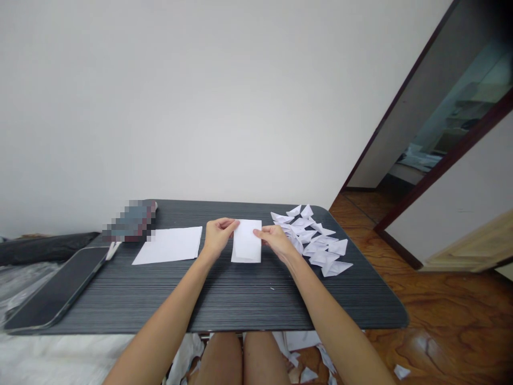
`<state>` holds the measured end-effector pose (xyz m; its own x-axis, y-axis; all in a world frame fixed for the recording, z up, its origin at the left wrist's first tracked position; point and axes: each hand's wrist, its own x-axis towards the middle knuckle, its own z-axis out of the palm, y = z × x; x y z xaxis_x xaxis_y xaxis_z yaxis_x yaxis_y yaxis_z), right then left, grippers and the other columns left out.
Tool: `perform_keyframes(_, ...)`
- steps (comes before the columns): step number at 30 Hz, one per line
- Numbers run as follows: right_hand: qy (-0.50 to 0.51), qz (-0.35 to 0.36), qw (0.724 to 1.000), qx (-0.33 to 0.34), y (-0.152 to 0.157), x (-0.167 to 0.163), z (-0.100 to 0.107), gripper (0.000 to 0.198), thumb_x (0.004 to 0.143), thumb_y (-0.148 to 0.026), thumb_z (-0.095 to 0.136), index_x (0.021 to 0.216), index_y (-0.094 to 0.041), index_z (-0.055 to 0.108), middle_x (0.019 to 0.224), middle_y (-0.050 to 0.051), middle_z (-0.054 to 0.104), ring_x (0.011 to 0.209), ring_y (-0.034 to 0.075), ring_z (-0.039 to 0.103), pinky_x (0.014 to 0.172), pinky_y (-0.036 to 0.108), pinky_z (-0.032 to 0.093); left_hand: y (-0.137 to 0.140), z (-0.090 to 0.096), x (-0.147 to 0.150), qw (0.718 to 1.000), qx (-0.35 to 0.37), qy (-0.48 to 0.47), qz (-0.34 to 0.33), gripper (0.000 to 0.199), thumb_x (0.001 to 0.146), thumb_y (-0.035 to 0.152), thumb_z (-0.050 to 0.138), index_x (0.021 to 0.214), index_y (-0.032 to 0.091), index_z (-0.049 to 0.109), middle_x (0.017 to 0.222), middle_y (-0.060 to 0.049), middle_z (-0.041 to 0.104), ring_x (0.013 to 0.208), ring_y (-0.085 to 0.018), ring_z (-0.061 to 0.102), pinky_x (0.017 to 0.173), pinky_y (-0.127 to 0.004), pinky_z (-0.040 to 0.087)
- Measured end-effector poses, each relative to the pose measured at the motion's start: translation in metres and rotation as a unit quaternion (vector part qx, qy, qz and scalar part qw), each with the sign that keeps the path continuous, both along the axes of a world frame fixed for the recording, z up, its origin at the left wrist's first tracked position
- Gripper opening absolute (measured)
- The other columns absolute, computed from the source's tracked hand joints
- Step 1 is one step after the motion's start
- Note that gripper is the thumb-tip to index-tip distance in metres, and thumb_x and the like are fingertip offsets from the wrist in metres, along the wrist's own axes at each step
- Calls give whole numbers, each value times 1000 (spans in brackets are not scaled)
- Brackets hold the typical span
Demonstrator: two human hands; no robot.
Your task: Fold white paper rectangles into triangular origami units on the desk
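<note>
Between my two hands a folded sheet of white paper [247, 243] is held up over the dark table, its long side running toward me. My left hand [218, 233] pinches its upper left corner, thumb on the near face. On the right edge, a little below the top, my right hand [276, 238] grips it with the thumb in front and the other fingers mostly hidden behind. Just right of that hand lies a heap of folded paper boats [320, 240]. A stack of flat white sheets [170, 246] rests to the left of my left hand.
The black wood-grain table [160, 299] stands against a white wall. A pixelated object [134, 220] sits at its back left corner, with a white strip [113, 249] beside it. Paper scraps [308, 374] litter the floor below. A doorway opens at the right.
</note>
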<state>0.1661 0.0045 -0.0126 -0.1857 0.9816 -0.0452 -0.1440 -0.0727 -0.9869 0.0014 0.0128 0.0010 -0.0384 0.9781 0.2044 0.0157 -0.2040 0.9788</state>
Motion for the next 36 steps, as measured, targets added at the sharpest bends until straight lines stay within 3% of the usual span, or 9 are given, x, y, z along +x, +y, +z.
perform_keyframes(7,-5,47,998,-40,-6,-6,0,27,53,-36,70,60,-10,62,56,3,64,49,12,58,53,24,47,7,-3,-7,998,14,-10,55,26,58,32,65,67,8,64,56,-3,59,43,-7,43,41,-19,33)
perform_keyframes(12,-5,87,995,-55,-11,-8,0,27,52,-30,72,67,-10,61,58,5,65,55,13,62,55,22,48,11,3,-15,993,24,-34,109,24,56,29,65,67,8,63,55,-3,59,43,-7,44,40,-19,33)
perform_keyframes(18,-82,156,984,-36,-15,-1,5,29,57,-33,69,66,-7,61,62,9,65,55,15,62,51,22,45,20,8,-35,967,78,-100,220,20,56,26,64,65,8,62,44,3,49,39,-5,38,40,-18,29)
perform_keyframes(22,-51,56,997,24,-8,-2,3,39,71,-45,53,88,-10,60,82,12,65,69,15,62,59,24,46,17,7,-30,985,73,-58,147,21,57,28,64,65,8,62,44,3,49,39,-5,38,39,-18,29)
perform_keyframes(27,-198,-73,969,125,-1,-5,-5,37,65,-44,59,85,-13,62,86,9,62,69,14,57,63,27,44,8,9,-16,995,46,-36,83,23,57,30,65,64,9,63,48,1,52,40,-5,37,39,-18,28)
perform_keyframes(30,-164,-59,972,155,-2,-5,-3,30,65,-40,59,80,-14,64,83,6,63,70,14,55,65,26,43,6,10,-14,997,44,-28,57,23,57,31,65,63,9,63,48,1,53,40,-5,38,39,-18,28)
perform_keyframes(33,-125,-16,981,145,-4,-5,2,26,66,-38,58,63,-12,63,61,2,60,57,11,51,56,23,39,5,9,-12,999,44,-23,21,24,59,32,64,64,9,62,50,0,54,41,-5,40,40,-18,29)
perform_keyframes(36,-113,-55,983,135,-4,-3,3,25,64,-37,60,57,-13,61,48,-2,52,45,8,43,46,22,33,4,9,-12,999,30,-17,-35,26,62,33,63,75,10,62,50,1,54,41,-6,41,41,-18,30)
